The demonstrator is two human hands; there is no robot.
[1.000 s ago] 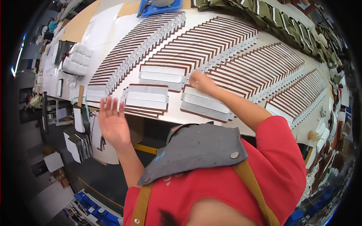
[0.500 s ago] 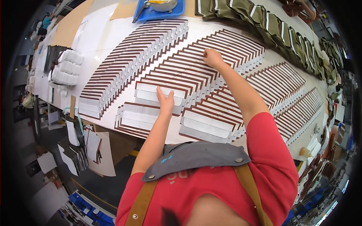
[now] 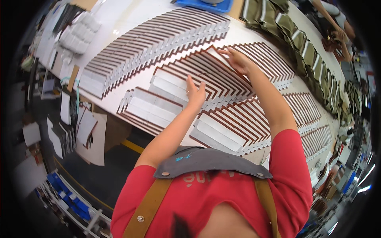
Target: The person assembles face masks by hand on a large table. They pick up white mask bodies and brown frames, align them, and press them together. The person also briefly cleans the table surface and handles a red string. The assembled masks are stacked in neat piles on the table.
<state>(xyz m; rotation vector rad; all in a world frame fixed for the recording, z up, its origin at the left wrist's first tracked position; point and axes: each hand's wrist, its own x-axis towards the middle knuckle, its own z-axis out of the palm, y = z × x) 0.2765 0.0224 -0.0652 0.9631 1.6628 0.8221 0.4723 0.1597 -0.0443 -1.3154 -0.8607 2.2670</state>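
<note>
Where the middle row of white, brown-edged panels splits partway along its length, my right hand reaches in with its fingers bent and fairly narrow, right at a panel that stands tilted up from its neighbours. From up here my knuckles hide the fingertips, so I can't tell whether they pinch that panel or only press against it. My left hand is at the near end of the middle row, empty, thumb and forefinger wide apart beside the front panel, perhaps to steady that end while the other hand works further up.

Each panel overlaps the next like shingles, so only a strip and the brown border show; I'd guess that spacing leaves every edge easy to reach. Left of the middle row runs another long row, fanned the same way, and nearer my body lie a short stack and a right-hand row. Past the middle row's far end, olive fabric pieces lie overlapped in a band, apart from the panels, likely so they don't disturb the fanned edges.
</note>
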